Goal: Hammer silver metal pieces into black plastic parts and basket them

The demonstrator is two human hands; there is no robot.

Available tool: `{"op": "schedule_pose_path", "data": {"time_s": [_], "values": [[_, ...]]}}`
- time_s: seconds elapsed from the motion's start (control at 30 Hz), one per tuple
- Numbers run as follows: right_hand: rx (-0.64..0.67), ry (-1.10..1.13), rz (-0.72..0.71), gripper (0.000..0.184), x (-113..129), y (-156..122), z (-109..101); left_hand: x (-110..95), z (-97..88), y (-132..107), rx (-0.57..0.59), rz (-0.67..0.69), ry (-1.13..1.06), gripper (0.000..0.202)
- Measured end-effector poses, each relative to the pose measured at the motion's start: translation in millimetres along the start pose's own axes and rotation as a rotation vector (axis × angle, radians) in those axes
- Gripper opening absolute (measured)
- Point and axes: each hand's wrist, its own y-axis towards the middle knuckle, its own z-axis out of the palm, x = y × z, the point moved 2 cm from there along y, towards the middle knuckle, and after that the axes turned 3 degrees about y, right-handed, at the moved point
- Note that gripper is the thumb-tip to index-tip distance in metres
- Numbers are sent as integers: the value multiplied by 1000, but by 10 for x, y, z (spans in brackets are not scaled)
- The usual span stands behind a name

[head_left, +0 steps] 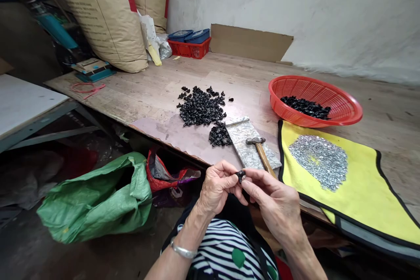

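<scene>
My left hand [218,186] and my right hand [274,201] meet in front of my chest, at the near edge of the wooden table [147,87]. Both pinch one small black part [240,175] between thumb and fingertips. Just beyond my hands, a hammer [260,151] with a wooden handle lies on a grey stone slab [244,133]. A small heap of black parts [219,135] sits left of the slab, and a bigger pile [201,107] lies farther back. A heap of small silver pieces [318,162] rests on a yellow cloth [370,188] to my right.
A red mesh basket [341,116] with black parts stands at the right. Big paper sacks [105,13] lean at the back left beside a red crate [188,48] and cardboard [251,43]. A green bag [95,201] and a red bag [164,175] lie on the floor to my left.
</scene>
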Motion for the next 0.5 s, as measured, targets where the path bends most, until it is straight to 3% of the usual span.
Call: {"op": "schedule_pose_path", "data": {"time_s": [0.5], "values": [[6,-41,93,29,-89,79,-5,66,-50,-6,-82,-42,76,20]]}}
